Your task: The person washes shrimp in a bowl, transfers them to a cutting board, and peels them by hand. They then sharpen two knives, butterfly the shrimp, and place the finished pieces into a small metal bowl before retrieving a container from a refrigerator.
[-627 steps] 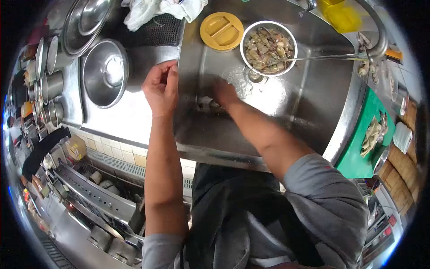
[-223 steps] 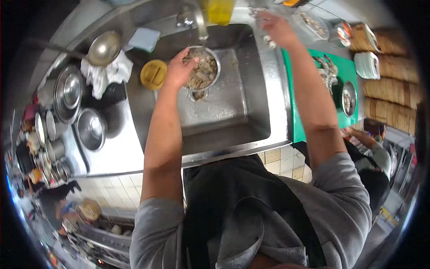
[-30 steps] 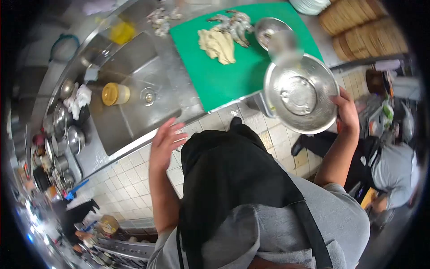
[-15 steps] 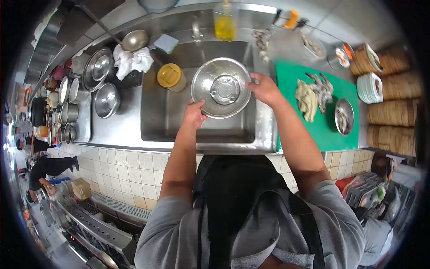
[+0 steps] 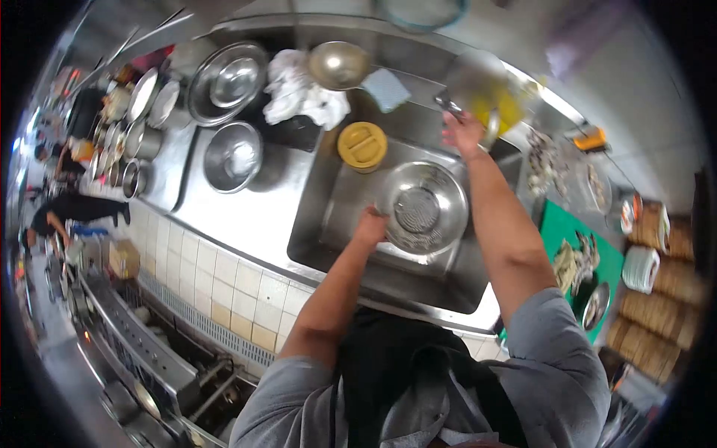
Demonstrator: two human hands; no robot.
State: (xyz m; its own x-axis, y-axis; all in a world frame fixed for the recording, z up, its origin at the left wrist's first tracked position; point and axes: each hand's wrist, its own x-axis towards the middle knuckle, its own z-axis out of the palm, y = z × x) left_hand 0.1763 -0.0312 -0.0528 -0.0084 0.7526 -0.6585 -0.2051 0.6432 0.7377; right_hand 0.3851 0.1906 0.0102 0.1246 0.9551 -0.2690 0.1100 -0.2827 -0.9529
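My left hand (image 5: 372,225) is closed on the left rim of a perforated metal colander (image 5: 441,237). The colander is tilted over the steel sink (image 5: 314,246), and I see nothing inside it. At the back of the sink, my right hand (image 5: 464,134) has its fingers at the dark handle (image 5: 449,104) of the faucet, and the curved spout (image 5: 491,128) shows just right of the hand. A container with a yellow lid (image 5: 362,145) stands in the sink, left of the colander.
Metal bowls (image 5: 233,157), a white cloth (image 5: 302,93) and a light blue cloth (image 5: 386,89) lie left and behind. A bottle of yellow liquid (image 5: 504,104) stands behind the faucet. At right are a green cutting board (image 5: 556,224), white plates (image 5: 641,269) and bamboo steamers (image 5: 653,317).
My right hand has let go of the colander's rim and moved up to the faucet. My left hand still grips the colander, lower in the sink. The view has turned left.
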